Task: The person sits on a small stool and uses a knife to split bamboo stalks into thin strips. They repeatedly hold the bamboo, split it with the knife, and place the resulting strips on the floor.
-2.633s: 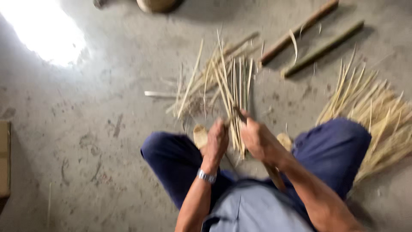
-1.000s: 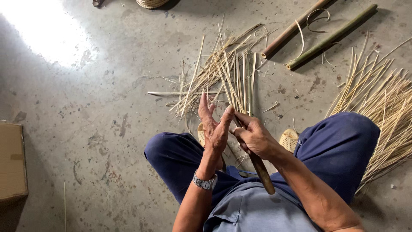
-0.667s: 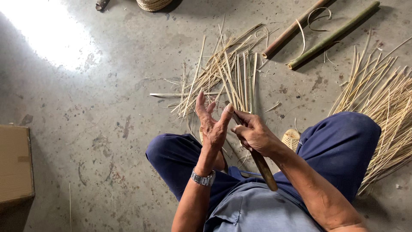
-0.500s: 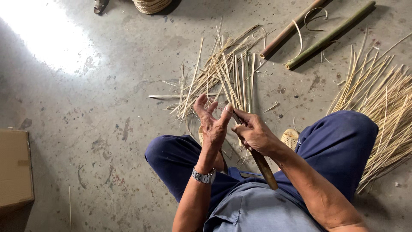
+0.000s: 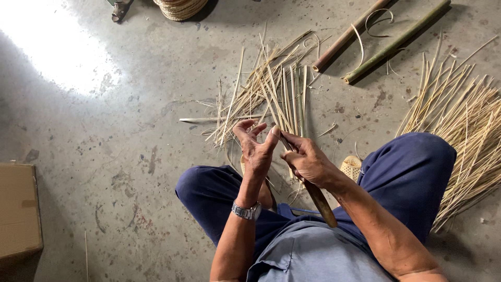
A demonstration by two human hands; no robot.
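While the right hand (image 5: pixel 308 159) is closed around a dark-handled knife (image 5: pixel 318 201), its blade end runs up under the fingers and is mostly hidden, so only the wooden handle slanting down toward the person's lap shows clearly. Touching that hand at the thumb, the left hand (image 5: pixel 255 149) stands upright with its fingers loosely spread and curled; a thin bamboo strip (image 5: pixel 271 99) seems to pass between the two hands, but whether the left fingers actually pinch it cannot be told, since the strip merges with the pile behind. On the left wrist sits a metal wristwatch (image 5: pixel 247 210). Both forearms rise from the bottom edge, where the grey shirt and the right elbow are cut off.

Just beyond the hands, a loose fan of pale bamboo strips (image 5: pixel 261 94) lies on the concrete floor (image 5: pixel 130 156), between the person's knees in dark blue trousers (image 5: pixel 412 177). A small woven yellowish piece (image 5: pixel 350 168) peeps out beside the right knee, partly covered by it. To the right, a larger heap of split strips (image 5: pixel 464 125) runs off the frame edge. Farther out lie two bamboo poles (image 5: pixel 386 39), one brownish, one green, their far ends cropped. At the top edge a coiled basket (image 5: pixel 180 8) and a sandal beside it are only partly visible. A cardboard box (image 5: pixel 18 209) is cut by the left edge, and a glare patch washes out the floor at upper left
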